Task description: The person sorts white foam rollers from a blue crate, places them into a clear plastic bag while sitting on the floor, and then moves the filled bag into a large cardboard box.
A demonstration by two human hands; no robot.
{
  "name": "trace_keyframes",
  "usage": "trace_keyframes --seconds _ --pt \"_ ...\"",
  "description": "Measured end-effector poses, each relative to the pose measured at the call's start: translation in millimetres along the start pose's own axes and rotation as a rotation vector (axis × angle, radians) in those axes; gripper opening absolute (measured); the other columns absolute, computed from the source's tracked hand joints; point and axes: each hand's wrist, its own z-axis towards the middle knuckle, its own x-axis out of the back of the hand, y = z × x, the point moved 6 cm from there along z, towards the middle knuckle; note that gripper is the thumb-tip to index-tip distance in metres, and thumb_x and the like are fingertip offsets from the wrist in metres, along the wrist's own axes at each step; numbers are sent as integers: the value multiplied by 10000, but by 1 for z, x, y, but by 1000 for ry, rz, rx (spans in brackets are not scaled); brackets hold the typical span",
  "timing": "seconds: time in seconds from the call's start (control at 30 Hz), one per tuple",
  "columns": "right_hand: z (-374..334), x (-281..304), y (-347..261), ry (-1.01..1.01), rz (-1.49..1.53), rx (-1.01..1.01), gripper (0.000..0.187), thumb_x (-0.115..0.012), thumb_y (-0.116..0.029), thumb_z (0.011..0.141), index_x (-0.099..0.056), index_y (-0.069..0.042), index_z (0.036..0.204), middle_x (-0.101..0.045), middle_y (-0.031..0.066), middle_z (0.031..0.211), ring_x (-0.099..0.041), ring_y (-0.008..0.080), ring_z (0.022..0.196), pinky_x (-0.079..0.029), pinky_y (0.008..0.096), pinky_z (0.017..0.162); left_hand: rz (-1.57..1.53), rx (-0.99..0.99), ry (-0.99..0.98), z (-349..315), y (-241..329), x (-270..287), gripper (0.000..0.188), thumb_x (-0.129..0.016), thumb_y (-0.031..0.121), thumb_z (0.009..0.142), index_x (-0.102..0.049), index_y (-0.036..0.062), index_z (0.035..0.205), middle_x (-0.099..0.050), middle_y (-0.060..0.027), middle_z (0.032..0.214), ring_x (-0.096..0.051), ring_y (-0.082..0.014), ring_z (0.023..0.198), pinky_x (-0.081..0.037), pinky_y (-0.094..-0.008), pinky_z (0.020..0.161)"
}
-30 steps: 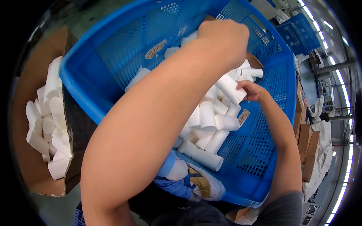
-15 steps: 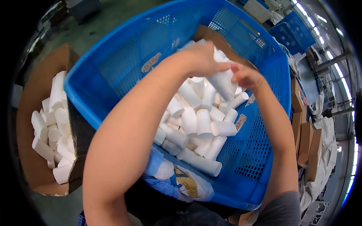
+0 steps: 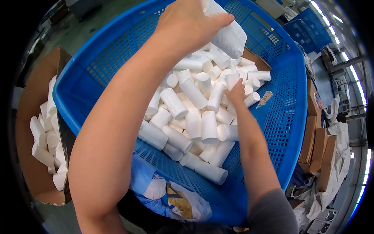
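Observation:
My left hand (image 3: 187,24) is raised over the far side of a blue plastic basket (image 3: 62,91), closed on a soft white bag (image 3: 230,39). What the bag holds, if anything, I cannot make out. Lower down, my right hand (image 3: 236,93) reaches into the heap with its fingers around a short white roll (image 3: 232,79). Many similar white rolls (image 3: 192,93) lie jumbled in the basket below both hands, some upright, some on their sides.
To the left stands an open cardboard box (image 3: 37,93) with more white rolls (image 3: 39,134). A blue and white plastic bag (image 3: 156,187) lies at the basket's near side. Folded cardboard (image 3: 319,150) and white sheeting (image 3: 341,156) are on the right.
My hands, together at the white bag before, are now apart. The left has risen with the bag; the right has dropped to the heap and taken hold of a roll.

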Motion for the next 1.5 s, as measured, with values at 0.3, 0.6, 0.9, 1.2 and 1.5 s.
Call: trace_keyframes --seconds 0.3,0.6,0.9,1.2,1.5 --pt "10 29 -31 -750 1889 -85 613 -543 -274 724 -421 40 1236 -562 227 1091 -584 343 943 -480 444 812 -232 135 -85 8 -28 -12 505 -641 459 797 -568 30 1054 -638 -95 899 -616 -177 793 -509 -313 636" --pt "-75 164 -124 -1411 2156 649 852 -532 -386 721 -229 23 1405 -426 337 1216 -585 359 856 -560 420 549 -144 182 -511 -7 -24 -26 584 -645 284 713 -499 -8 1197 -600 -211 1024 -614 -287 911 -520 -380 724" --pt "-106 173 -137 -1575 1959 651 834 -574 -422 701 -286 -47 1387 -525 333 991 -592 344 553 -488 374 333 -96 50 -792 -17 -10 -37 870 -696 394 751 -279 17 1415 -584 -250 1101 -594 -282 984 -460 -359 866" --pt "-101 193 -131 -1642 1854 844 839 -476 -536 775 -338 84 1323 -482 405 1103 -616 383 719 -514 390 407 -272 45 -715 -19 -11 -43 623 -650 319 840 -397 73 1354 -623 -164 1074 -645 -190 862 -534 -329 723" --pt "-14 2 -40 -140 409 97 875 -695 -489 705 -362 23 1331 -466 272 1279 -454 394 1204 -387 416 998 -261 -97 27 -14 34 43 535 -662 301 806 -483 73 1256 -646 -128 837 -616 -159 724 -489 -290 623"
